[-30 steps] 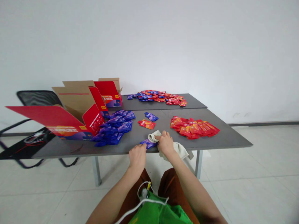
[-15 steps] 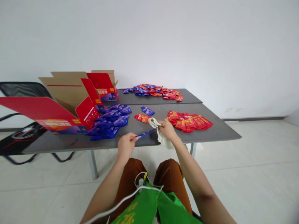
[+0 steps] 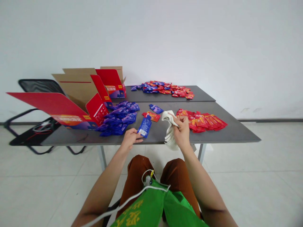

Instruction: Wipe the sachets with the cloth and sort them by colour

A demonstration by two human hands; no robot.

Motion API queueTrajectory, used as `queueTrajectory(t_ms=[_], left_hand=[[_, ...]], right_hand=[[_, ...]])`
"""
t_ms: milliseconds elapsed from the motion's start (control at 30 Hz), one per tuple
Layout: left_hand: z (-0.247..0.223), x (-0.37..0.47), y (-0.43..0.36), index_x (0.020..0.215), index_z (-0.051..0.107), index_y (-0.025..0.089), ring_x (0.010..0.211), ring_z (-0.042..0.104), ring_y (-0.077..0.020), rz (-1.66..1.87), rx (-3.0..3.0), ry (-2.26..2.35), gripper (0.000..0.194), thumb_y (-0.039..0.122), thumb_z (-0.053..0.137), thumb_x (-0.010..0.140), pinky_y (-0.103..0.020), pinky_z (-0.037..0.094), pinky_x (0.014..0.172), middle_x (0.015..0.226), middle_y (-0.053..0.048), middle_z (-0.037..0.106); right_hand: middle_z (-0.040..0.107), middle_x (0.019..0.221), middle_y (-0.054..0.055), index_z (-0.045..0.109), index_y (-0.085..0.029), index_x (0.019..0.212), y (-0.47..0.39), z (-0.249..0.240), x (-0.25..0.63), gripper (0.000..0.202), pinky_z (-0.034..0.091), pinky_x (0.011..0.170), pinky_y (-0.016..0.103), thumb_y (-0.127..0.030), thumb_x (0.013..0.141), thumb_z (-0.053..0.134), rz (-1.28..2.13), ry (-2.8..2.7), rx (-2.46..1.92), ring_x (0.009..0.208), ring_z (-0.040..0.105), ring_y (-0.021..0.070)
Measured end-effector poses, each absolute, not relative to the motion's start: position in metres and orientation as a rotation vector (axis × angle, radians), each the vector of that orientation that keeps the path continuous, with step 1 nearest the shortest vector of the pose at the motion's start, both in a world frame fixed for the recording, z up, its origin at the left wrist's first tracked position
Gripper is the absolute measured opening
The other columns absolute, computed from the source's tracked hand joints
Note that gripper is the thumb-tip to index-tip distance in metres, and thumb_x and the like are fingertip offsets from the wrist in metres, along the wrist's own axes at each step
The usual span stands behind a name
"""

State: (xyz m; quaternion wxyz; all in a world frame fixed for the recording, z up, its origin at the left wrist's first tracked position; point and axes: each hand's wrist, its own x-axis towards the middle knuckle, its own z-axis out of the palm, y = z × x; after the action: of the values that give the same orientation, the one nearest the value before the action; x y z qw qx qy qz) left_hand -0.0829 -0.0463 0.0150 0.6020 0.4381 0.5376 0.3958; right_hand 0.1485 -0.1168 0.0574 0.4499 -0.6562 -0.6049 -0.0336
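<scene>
Left hand [image 3: 131,138] has a glossy blue spouted pouch [image 3: 145,126] pinched by its near end, barcode showing; half a second ago it was edge-on against the cloth [image 3: 170,134]. Right of the pouch, right hand [image 3: 182,130]'s clamped on that soft, bunched-up cloth, bare grey tabletop [image 3: 157,134] between. Slippery-looking blue heap [image 3: 120,118]'s left of the pouch.

Torso: a green garment [image 3: 155,201] is bearing large yellow characters [image 3: 133,219] toward its hem | Legs: brown trousers [image 3: 139,167] are covering both knees | Lap: a white cable [image 3: 129,200] is curving across, a small pale device [image 3: 148,181] and a yellow tag [image 3: 151,173] are lying near it | Arms: both forearms [image 3: 105,183] are showing bare
</scene>
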Motion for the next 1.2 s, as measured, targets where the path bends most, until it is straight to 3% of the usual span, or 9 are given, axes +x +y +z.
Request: queueTrajectory(t_ms=[133,300,500,733,933,1200], left_hand=[[0.018,-0.087,-0.044,0.072,0.051,0.015,0.052,0.066,-0.0168,0.627,1.073,1.245,0.015,0.011,0.065,0.067,-0.027,0.055,0.055,0.055,-0.002,0.064],[0.019,-0.083,-0.047,0.074,0.052,0.015,0.054,0.067,-0.0156,0.638,1.125,1.239,0.017,0.007,0.063,0.064,-0.027,0.055,0.056,0.06,0.0,0.067],[0.017,-0.078,-0.049,0.073,0.047,0.017,0.042,0.06,-0.0116,0.615,1.211,1.346,0.016,0.014,0.063,0.074,-0.016,0.044,0.044,0.054,0.0,0.064],[0.003,-0.075,-0.054,0.08,0.052,0.016,0.045,0.064,-0.0155,0.863,1.085,1.292,0.011,0.017,0.058,0.071,-0.02,0.045,0.043,0.058,-0.001,0.065],[0.003,-0.077,-0.051,0.075,0.052,0.015,0.038,0.059,-0.0131,0.787,1.085,1.324,0.009,0.017,0.059,0.071,-0.018,0.038,0.039,0.059,-0.005,0.067],[0.006,-0.072,-0.056,0.072,0.051,0.016,0.036,0.054,-0.0106,0.872,1.085,1.357,0.014,0.015,0.061,0.062,-0.017,0.034,0.037,0.052,0.0,0.062]], right_hand=[[0.046,0.104,0.005,0.053,-0.036,0.134,-0.123,0.04,0.103,0.054,0.039,0.085,0.027,-0.01,0.089,0.039,0.087,-1.858,-1.632,0.097,0.046,0.0177],[0.048,0.11,0.006,0.049,-0.047,0.133,-0.111,0.018,0.064,0.046,0.041,0.076,0.028,-0.021,0.095,0.04,0.113,-2.038,-1.946,0.096,0.046,0.0207],[0.047,0.114,0.013,0.057,-0.039,0.129,-0.086,0.025,0.078,0.043,0.043,0.076,0.034,-0.022,0.097,0.033,0.0,-1.759,-2.335,0.099,0.046,0.0261],[0.047,0.112,0.007,0.046,-0.051,0.134,-0.106,0.02,0.058,0.043,0.042,0.077,0.029,-0.029,0.098,0.038,-0.057,-2.144,-1.923,0.098,0.045,0.022],[0.047,0.111,0.011,0.053,-0.043,0.131,-0.092,0.022,0.083,0.044,0.041,0.074,0.032,-0.022,0.097,0.036,-0.069,-1.872,-2.241,0.098,0.045,0.0254],[0.047,0.114,0.008,0.046,-0.047,0.135,-0.105,0.013,0.064,0.044,0.039,0.078,0.032,-0.028,0.097,0.039,-0.085,-2.08,-1.899,0.101,0.042,0.0238]])
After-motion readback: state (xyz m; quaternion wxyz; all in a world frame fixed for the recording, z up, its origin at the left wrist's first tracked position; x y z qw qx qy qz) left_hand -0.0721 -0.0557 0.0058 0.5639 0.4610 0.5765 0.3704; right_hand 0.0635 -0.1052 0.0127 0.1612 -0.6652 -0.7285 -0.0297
